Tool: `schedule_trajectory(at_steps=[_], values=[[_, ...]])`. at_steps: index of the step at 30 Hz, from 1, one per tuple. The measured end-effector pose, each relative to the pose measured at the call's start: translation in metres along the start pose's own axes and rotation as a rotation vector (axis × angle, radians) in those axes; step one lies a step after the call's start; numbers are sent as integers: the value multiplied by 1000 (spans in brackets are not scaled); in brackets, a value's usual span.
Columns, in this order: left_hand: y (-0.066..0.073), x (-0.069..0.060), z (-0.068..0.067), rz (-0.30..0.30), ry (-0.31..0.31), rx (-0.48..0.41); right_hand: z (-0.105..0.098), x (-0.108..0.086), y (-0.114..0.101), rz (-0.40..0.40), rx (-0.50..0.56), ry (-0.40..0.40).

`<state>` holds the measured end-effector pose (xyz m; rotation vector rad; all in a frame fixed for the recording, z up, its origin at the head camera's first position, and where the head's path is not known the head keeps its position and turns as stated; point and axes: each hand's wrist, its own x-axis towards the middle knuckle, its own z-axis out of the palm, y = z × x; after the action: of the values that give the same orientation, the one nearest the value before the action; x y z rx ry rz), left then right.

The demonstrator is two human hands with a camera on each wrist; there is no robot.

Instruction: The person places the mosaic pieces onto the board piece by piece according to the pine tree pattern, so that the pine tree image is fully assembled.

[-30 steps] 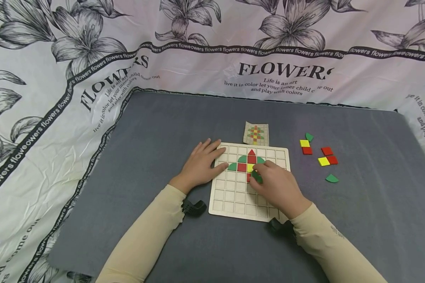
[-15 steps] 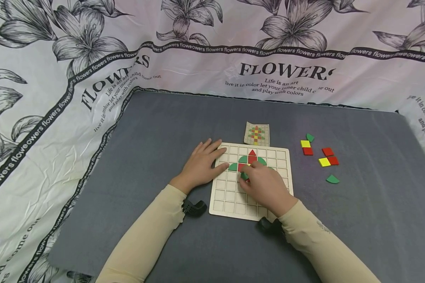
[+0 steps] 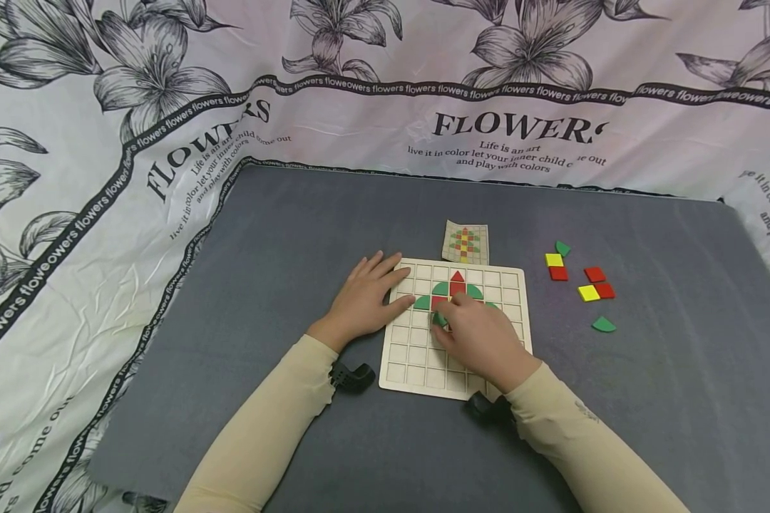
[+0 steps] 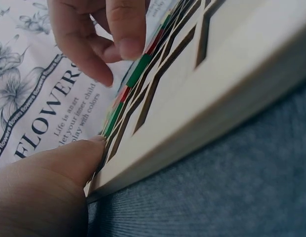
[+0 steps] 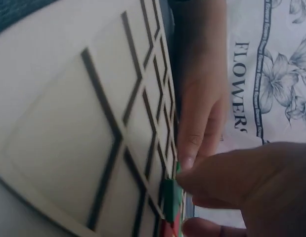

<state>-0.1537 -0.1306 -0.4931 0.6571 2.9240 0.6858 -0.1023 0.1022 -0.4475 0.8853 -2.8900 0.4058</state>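
Note:
A pale wooden grid board point(image 3: 416, 355) lies in front of me. My left hand point(image 3: 361, 303) rests along its left edge with fingers spread and thumb on the rim. Over the middle of the board, my right hand point(image 3: 484, 338) pinches a green quarter-circle tile point(image 3: 439, 320) between thumb and fingers, low at the grid just below a red square tile point(image 3: 438, 302). Whether the green tile sits fully in its cell is hidden by the fingers. A red triangle tile point(image 3: 458, 276) tops the column, flanked lower down by green tiles point(image 3: 474, 291). The right hand covers other tiles.
A small printed pattern card point(image 3: 465, 244) touches or nearly touches the board's far edge. To the right lie loose tiles: yellow squares point(image 3: 588, 293), red squares point(image 3: 594, 274) and green quarter-circles point(image 3: 604, 325). A flower-printed cloth point(image 3: 359, 121) hangs around the grey tabletop point(image 3: 295, 235).
My right hand has moved left across the board with the green tile, from the right of the centre column to its left, then stayed there. The left hand has not moved.

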Motion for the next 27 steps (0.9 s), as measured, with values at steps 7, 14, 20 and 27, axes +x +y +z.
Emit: schedule_trajectory(at_steps=[7,14,20,27], values=[[0,0,1,2,4,0,-1,-2,4,-34,7,-20],[0,0,1,6,5,1,1,-3,4,-41,-3,-14],[-1,0,1,6,4,2,2,-2,6,-61,-14,5],[0,0,0,5,5,-6,3,-1,8,-58,-15,16]])
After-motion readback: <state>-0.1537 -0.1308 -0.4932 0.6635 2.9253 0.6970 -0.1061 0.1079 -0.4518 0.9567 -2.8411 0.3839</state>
